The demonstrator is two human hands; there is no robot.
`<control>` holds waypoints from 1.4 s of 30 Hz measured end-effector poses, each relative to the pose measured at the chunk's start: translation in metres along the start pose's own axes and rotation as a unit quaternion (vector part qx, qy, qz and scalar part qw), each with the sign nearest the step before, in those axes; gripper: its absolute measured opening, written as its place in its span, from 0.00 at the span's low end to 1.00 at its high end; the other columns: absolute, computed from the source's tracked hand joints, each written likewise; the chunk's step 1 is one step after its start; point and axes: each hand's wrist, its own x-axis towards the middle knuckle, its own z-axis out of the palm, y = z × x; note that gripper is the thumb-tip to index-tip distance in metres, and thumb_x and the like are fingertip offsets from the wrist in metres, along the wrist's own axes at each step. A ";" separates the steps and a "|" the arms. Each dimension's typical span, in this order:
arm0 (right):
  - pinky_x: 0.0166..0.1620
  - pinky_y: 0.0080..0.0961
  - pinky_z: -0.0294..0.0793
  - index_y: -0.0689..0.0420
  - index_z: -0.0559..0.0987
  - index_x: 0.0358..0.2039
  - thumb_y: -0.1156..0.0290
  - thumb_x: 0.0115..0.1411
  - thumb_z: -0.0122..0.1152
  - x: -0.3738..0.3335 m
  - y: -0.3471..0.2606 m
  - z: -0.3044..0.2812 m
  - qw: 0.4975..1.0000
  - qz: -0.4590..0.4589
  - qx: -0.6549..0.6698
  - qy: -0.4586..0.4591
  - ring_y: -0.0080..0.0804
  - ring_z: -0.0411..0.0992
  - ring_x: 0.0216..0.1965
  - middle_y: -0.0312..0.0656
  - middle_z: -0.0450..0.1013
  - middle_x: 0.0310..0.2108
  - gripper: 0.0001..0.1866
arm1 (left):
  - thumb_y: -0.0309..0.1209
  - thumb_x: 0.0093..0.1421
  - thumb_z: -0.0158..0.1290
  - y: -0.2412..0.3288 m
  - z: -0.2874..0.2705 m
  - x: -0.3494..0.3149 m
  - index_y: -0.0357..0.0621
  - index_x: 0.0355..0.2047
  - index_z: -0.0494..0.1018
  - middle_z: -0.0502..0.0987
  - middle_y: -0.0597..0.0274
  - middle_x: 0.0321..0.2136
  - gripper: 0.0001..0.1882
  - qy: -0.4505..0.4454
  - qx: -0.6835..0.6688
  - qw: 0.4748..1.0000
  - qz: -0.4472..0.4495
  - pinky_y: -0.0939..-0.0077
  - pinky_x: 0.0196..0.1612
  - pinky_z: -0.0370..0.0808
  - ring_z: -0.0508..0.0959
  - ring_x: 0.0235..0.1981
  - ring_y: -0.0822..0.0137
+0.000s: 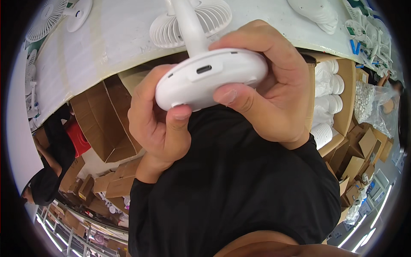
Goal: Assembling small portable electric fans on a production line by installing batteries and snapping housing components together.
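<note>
A white desk fan is held up in front of me, its rounded base [205, 88] tilted so that a small charging port in the rim shows. From the base a white stem [190, 30] runs up and out at the top edge. My left hand [156, 122] closes round the base's left side, thumb at its lower edge. On the right side my right hand [274, 85] grips it, thumb across the underside and fingers over the top. Behind the stem shows a ribbed white grille [167, 30]; I cannot tell whether it belongs to this fan.
Ahead lies a white-covered table [115, 43] with more white fans [49, 19] at left and fan parts [361, 32] at right. Below its edge stand an open carton [105, 118] and a box of white round parts [329, 94]. Another person [51, 167] is at far left.
</note>
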 end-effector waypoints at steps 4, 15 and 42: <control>0.39 0.19 0.68 0.64 0.77 0.44 0.75 0.48 0.71 0.002 0.005 -0.002 0.996 -0.080 -0.031 -0.014 0.32 0.70 0.34 0.44 0.72 0.38 0.22 | 0.44 0.61 0.59 -0.001 -0.009 0.002 0.31 0.48 0.72 0.79 0.46 0.40 0.27 -0.026 0.022 0.999 0.031 0.74 0.40 0.75 0.78 0.36 0.61; 0.32 0.24 0.73 0.58 0.78 0.43 0.74 0.50 0.72 0.005 0.013 0.008 0.944 -0.306 -0.113 0.055 0.35 0.72 0.31 0.44 0.72 0.37 0.19 | 0.44 0.69 0.45 0.006 0.037 0.026 0.38 0.36 0.71 0.78 0.52 0.28 0.19 0.101 -0.301 0.948 -0.016 0.76 0.34 0.73 0.76 0.27 0.62; 0.63 0.27 0.57 0.61 0.55 0.69 0.69 0.59 0.63 -0.034 0.021 0.056 0.922 0.072 0.362 -0.121 0.37 0.57 0.63 0.49 0.55 0.66 0.42 | 0.47 0.73 0.32 0.028 0.005 0.046 0.43 0.27 0.70 0.67 0.67 0.14 0.26 0.172 0.008 0.975 0.143 0.78 0.29 0.66 0.66 0.20 0.69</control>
